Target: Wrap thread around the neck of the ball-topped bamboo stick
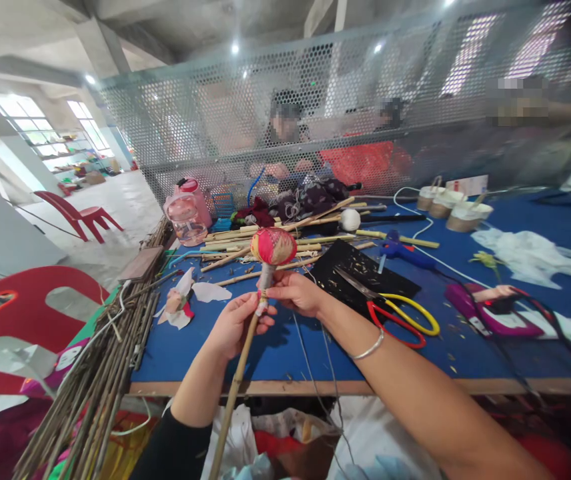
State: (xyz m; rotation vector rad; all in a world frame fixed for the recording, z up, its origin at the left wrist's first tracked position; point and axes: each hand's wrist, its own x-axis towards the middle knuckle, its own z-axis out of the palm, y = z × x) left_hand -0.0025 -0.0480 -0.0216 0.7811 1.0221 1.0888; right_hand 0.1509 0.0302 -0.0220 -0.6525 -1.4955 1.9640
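Head view: left hand (235, 325) and right hand (293, 291) meet over the near edge of the blue table (180, 350), both on one bamboo stick (234, 390).
Left hand: closed round the stick just below its wrapped neck, thumb on top.
Right hand: fingertips pinched together on the white wrap (264, 279) under the ball (273, 245); a bangle (370, 347) sits on the wrist.
Stick: tilted, its lower end running down past the table edge toward the person.
Ball: red and yellow, on the stick's top end, above both hands.
Thread (315, 363): thin strands hang from the right hand over the table edge.
Scissors (401, 315): yellow and red handles, lying partly on a black mat (355, 267) beside the right forearm, untouched.
Left side: a bundle of sticks (100, 380) leans at the table's corner, near a red chair (20, 313).
Far side: loose bamboo, a white ball (349, 219) and a blue glue gun (400, 250) before a mesh screen (315, 87).
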